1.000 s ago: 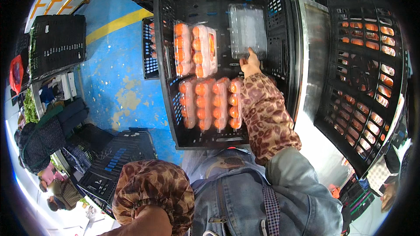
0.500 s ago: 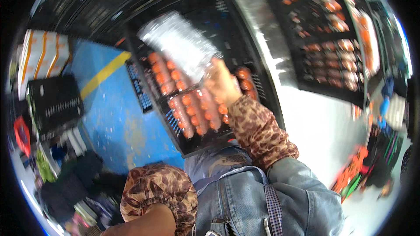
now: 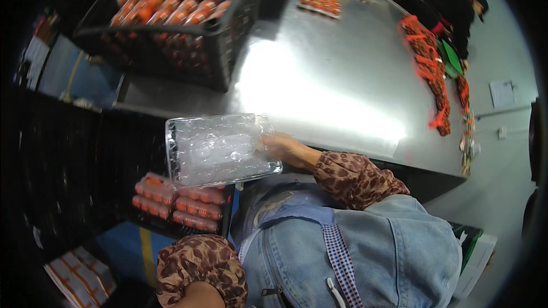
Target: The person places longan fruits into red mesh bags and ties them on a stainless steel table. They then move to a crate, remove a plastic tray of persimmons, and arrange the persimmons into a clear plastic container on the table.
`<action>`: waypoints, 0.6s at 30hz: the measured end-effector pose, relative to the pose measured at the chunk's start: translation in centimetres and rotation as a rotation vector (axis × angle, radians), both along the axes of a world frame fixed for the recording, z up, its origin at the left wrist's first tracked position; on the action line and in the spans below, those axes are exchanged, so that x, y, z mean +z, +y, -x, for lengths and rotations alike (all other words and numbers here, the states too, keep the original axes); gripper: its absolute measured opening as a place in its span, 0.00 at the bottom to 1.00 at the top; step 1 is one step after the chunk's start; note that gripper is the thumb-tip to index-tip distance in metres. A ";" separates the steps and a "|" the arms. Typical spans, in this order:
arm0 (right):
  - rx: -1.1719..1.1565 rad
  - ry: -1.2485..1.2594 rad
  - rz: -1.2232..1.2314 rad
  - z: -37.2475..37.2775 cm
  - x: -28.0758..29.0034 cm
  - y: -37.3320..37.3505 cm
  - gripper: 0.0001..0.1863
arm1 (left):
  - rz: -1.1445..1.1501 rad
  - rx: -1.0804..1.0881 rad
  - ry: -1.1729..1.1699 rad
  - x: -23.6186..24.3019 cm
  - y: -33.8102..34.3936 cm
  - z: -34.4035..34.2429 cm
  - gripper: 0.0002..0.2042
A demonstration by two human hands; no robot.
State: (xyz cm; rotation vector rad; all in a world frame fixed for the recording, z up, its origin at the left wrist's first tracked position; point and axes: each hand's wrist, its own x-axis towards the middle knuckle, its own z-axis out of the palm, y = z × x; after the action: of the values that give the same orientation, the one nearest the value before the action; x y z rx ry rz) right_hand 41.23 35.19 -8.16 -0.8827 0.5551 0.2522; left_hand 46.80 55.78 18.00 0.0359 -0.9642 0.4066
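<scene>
We would worry first about the clear tray point(image 3: 217, 148), which sits left of the frame's centre. Our right hand point(image 3: 283, 147) has it by one end only, so we think the free left end could sag or swing and twist loose, since the plastic looks thin and slick. A dip there could also knock the packs point(image 3: 197, 211) of orange-red fruit at the lower left, because the tray's lower edge overlaps them in our view. We cannot tell whether it touches them or hangs above. A careless sideways turn might also catch its upper rim on the edge of the metal table point(image 3: 331, 74), which fills the upper middle and right. Squeezing too hard could crease the end being held.

As for the grip, the fingers are closed around the tray's right end, pinching it near the middle of that short side; blur hides the exact finger placement. Nearly all of the tray therefore reaches leftward from the hand, unsupported. Our left hand is out of the frame, with only its patterned sleeve point(image 3: 200, 265) and some bare skin at the bottom, so we cannot tell how it is held.
</scene>
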 end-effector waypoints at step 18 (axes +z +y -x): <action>-1.716 -0.329 0.202 43.5 -3.4 -45.5 0.30 | -0.851 -1.180 0.052 2.0 -31.4 14.7 0.07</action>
State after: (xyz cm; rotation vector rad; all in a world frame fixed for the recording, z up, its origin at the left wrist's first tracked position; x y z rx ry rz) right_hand -2.25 -10.28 -11.57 -0.3711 0.8473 -1.4907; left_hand 32.06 24.34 20.03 0.2308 -0.8898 -1.0934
